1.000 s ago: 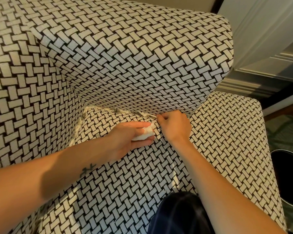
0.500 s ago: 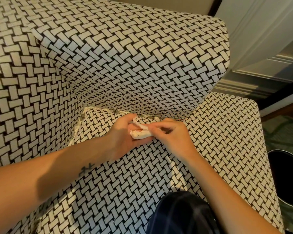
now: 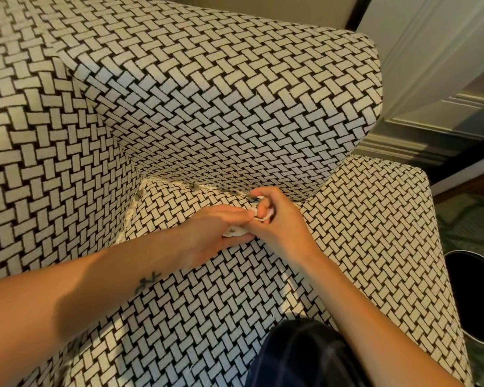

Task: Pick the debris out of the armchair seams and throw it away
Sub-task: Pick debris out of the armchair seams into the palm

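crumpled white debris wad [image 3: 235, 232] in the left hand [image 3: 207, 233], small dark bits [image 3: 194, 186] lodged along the basket-weave armchair's [image 3: 207, 93] seat seam [image 3: 168, 182]

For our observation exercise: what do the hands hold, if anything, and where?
One crumpled white paper wad: left hand grips its lower end, right hand pinches its upper end.

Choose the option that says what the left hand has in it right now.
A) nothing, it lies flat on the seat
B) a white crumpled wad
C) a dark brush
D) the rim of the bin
B: the left hand holds a white crumpled wad between its fingers and thumb, just above the seat.
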Action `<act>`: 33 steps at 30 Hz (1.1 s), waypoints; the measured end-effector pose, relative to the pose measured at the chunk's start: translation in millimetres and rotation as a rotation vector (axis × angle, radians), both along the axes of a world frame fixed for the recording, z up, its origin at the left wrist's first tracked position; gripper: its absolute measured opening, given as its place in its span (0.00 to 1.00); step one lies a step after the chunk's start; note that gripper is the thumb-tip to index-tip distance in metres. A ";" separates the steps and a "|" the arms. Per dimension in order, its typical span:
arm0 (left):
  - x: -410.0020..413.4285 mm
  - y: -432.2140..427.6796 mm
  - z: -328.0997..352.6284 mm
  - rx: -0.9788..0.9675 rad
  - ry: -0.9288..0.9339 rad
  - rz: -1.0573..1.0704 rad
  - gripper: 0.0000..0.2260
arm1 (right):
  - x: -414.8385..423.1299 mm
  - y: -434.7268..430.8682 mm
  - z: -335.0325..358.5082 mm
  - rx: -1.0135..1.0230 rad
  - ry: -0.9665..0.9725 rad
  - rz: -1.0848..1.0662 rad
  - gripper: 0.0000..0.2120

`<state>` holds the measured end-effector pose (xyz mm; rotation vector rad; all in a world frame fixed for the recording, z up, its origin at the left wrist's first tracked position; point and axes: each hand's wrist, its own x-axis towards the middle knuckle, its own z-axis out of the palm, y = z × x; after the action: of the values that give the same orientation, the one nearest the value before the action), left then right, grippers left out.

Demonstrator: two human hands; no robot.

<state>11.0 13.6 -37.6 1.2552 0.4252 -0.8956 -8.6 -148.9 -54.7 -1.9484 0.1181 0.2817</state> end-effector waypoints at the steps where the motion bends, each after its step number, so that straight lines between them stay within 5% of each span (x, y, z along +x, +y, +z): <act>1: 0.6 1.0 -0.5 0.027 -0.008 -0.002 0.10 | 0.2 0.6 0.9 0.011 0.008 0.001 0.24; 7: 1.9 3.9 -0.7 0.080 -0.021 0.071 0.05 | -0.7 -6.6 -1.5 0.031 0.023 0.038 0.31; 11: 1.7 1.9 -1.5 0.098 -0.042 0.166 0.10 | 1.4 -15.6 -5.8 -0.004 -0.019 -0.078 0.25; 14: 2.0 0.7 -1.1 0.085 -0.045 0.210 0.12 | 2.3 -19.9 -9.2 -0.182 -0.130 -0.120 0.17; 20: 1.6 1.7 0.9 0.069 -0.082 0.207 0.16 | 6.7 -10.2 -4.7 -0.656 -0.096 0.067 0.24; 33: 14.9 -3.2 -4.6 0.143 0.088 0.385 0.19 | 48.0 11.8 -16.4 -0.831 0.193 0.091 0.31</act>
<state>26.0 10.3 -42.1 1.2111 0.7831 -0.6004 39.5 -137.1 -71.1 -2.7496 0.3103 0.5415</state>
